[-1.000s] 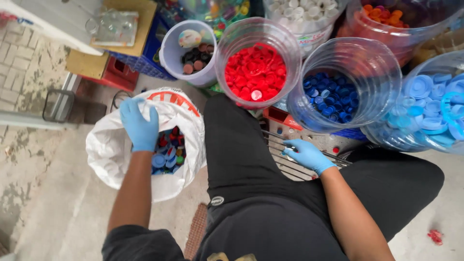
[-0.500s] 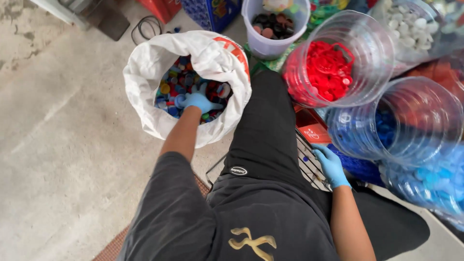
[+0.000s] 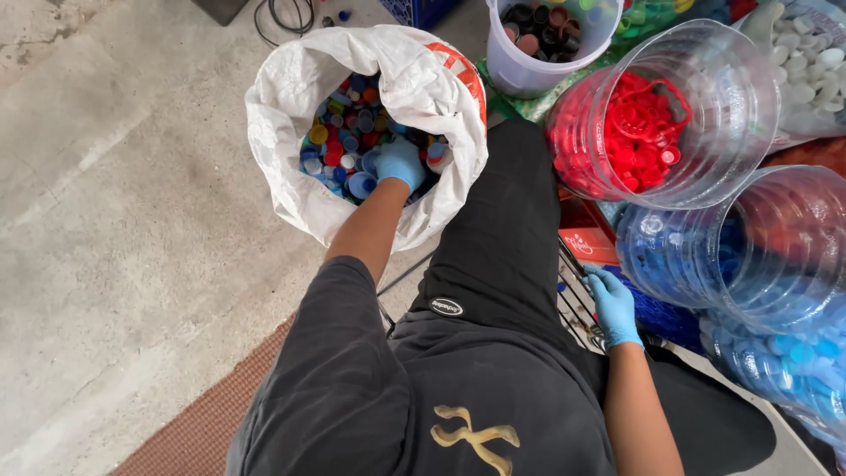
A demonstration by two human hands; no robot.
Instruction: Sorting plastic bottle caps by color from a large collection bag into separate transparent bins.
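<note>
Right now I am reaching my left hand (image 3: 401, 164) into the white sack (image 3: 291, 189), fingers curling loosely over mixed bottle caps (image 3: 345, 141); a grip I cannot confirm. Light, hard, slippery, they are probably best scooped. My right hand (image 3: 613, 306) is resting half-closed and empty on a wire rack (image 3: 577, 310).

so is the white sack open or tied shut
Open: the white sack has its rim rolled down, mixed coloured bottle caps show inside, and the left hand reaches into them.

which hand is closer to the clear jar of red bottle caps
Right. The right hand rests on a wire rack just below the jar of red caps; the left hand is farther off, down inside the white sack.
</note>
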